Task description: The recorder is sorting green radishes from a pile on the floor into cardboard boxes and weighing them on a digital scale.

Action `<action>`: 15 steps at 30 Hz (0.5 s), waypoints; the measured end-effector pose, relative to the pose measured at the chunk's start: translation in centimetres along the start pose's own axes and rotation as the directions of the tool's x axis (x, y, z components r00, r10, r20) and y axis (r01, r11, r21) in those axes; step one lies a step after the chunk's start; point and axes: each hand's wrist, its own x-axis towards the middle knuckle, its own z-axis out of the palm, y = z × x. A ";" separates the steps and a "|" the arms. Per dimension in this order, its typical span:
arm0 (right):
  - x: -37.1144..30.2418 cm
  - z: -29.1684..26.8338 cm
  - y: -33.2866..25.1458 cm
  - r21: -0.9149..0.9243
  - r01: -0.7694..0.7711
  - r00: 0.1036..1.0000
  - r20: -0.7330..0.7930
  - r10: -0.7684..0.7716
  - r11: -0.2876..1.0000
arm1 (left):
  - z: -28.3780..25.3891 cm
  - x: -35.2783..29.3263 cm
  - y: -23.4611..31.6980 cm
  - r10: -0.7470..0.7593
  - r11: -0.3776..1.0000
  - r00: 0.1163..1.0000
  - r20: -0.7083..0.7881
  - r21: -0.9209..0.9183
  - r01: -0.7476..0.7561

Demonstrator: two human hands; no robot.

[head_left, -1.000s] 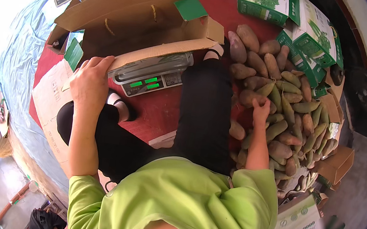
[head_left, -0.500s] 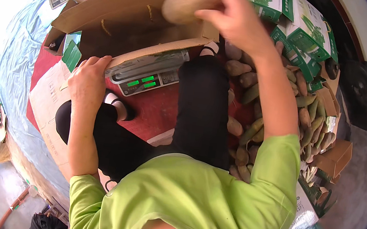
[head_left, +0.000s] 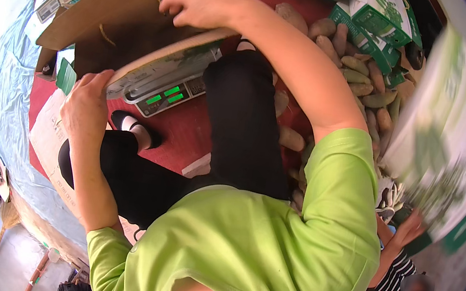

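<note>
My left hand (head_left: 85, 105) is closed on the near left corner of an open cardboard box (head_left: 129, 18), which has a brown inside. The box stands on a weighing scale (head_left: 159, 99) with lit green displays. Above the box's opening is my right hand (head_left: 207, 8), its fingers bent loosely and apart. No vegetable shows in it. The box's dark interior hides its contents from me. To the right of my leg lies a pile of long tan and greenish vegetables (head_left: 367, 84), resembling sweet potatoes and thick cucumbers.
At right, a co-worker in a striped top (head_left: 389, 280) has a hand by a blurred white-and-green carton (head_left: 442, 139). More green-and-white cartons (head_left: 382, 14) stand at the far right. A second scale (head_left: 56, 4) sits at far left. Red covering (head_left: 187, 133) lies underfoot.
My right hand has come left and down over the box; the large oblong tan vegetable it held is out of sight. The co-worker's carton has swung into view at right.
</note>
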 end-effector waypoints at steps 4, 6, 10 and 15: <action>-6.8 -2.1 3.1 0.485 0.055 0.906 -0.392 0.161 0.873 | 0.4 -0.1 -0.8 -0.016 0.998 1.000 0.004 -0.062 0.016; -11.3 -1.5 5.7 0.478 -0.067 0.851 -0.431 0.301 0.876 | 0.5 0.1 -0.7 -0.021 0.997 1.000 -0.001 -0.074 0.021; -20.6 5.6 14.4 0.303 -0.473 0.679 -0.473 0.561 0.827 | 0.6 0.2 -0.6 -0.008 0.997 0.999 -0.048 -0.075 0.004; -31.3 17.4 17.4 0.137 -0.830 0.518 -0.166 0.839 0.540 | 1.1 0.3 -1.0 0.009 0.997 0.998 -0.068 -0.075 -0.014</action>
